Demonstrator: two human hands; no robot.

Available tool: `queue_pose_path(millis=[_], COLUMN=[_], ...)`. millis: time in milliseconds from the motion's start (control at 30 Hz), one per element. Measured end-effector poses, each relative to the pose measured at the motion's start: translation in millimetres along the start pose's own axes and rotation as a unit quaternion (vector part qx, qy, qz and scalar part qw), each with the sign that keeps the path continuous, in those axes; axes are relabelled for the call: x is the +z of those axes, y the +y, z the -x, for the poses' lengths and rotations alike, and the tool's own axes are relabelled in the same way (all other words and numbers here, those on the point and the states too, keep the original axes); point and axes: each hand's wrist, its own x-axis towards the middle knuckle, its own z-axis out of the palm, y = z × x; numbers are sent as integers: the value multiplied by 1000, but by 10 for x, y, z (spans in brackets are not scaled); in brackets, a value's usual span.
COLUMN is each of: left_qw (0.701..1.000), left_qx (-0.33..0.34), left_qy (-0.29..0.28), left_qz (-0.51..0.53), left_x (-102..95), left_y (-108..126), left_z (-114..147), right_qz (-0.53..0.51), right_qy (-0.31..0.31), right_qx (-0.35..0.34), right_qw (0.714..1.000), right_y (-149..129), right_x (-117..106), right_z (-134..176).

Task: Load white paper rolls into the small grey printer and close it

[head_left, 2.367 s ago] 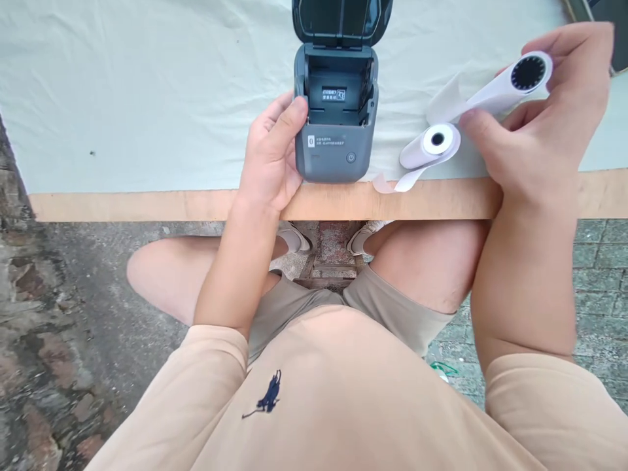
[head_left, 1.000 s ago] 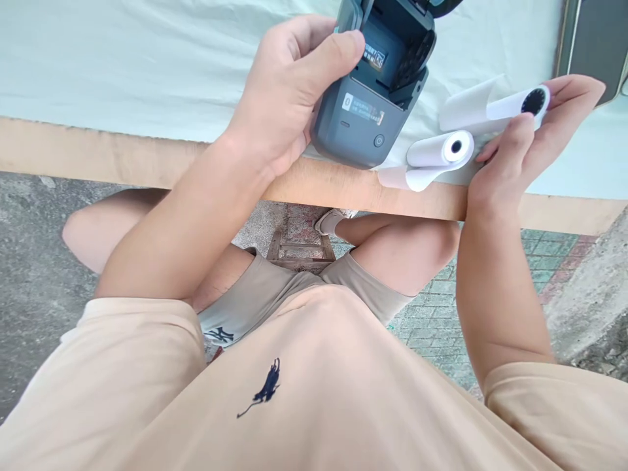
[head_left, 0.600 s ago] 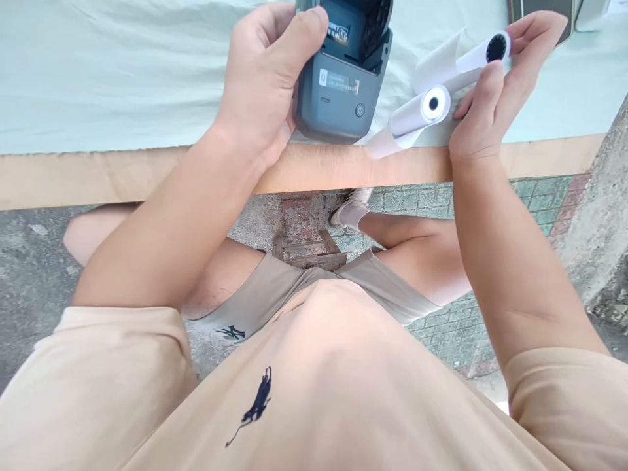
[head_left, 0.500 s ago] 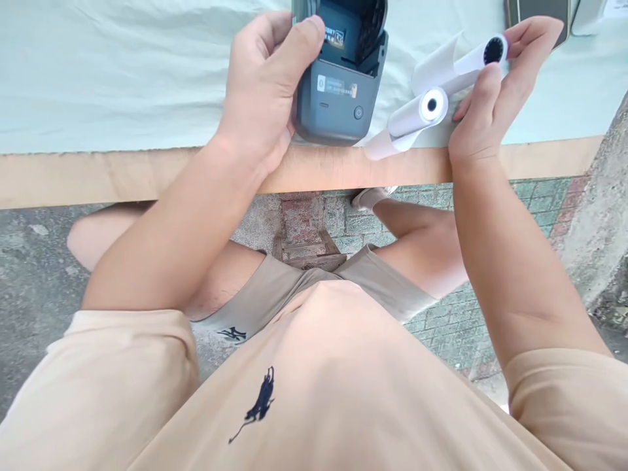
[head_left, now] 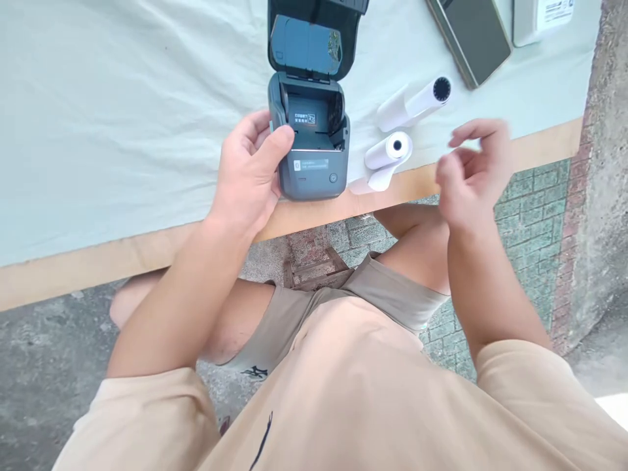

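My left hand (head_left: 248,170) is closed around the left side of a dark blue-grey label printer (head_left: 314,186), its thumb on the rim. The printer's lid (head_left: 307,46) is swung up, and the compartment (head_left: 307,134) under it holds no roll. Right of the printer lie two white paper rolls, the farther roll (head_left: 426,101) with a black core end and the nearer roll (head_left: 385,154) with a loose flap at the table edge. My right hand (head_left: 473,173) hangs to the right of both rolls, fingers bent and apart, with nothing in it.
A pale green cloth (head_left: 122,131) covers the table, whose bare wooden edge (head_left: 147,252) runs before me. A dark phone (head_left: 473,39) and a white box (head_left: 540,23) lie at the far right. Below is a small wooden stool (head_left: 318,271).
My right hand has let go of the farther paper roll and drawn back from it. My left hand still holds the printer. The view has shifted, showing the raised lid and more of the table.
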Motion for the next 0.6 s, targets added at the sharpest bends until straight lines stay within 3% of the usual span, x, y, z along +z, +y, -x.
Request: queue_pose_path(millis=[167,300,500,600], left_qw=[1000,999,996,996], left_qx=[2,4,17,22], left_qy=[18,22,-64,-56], left_qz=[-8,-37,-61,-66], left_x=[154,185,-122,-175], left_y=[109,161,-83,-141], left_z=[123,187,60,55], right_qz=[10,29,-27,-85], right_qy=[-72,-81,33,-2], right_qx=[13,15,-171,-228], right_qw=[997,996,984,970], right_y=[-418,-445,-507,-842], right_x=[215,390,406,287], right_z=[73,-56,-177,-379])
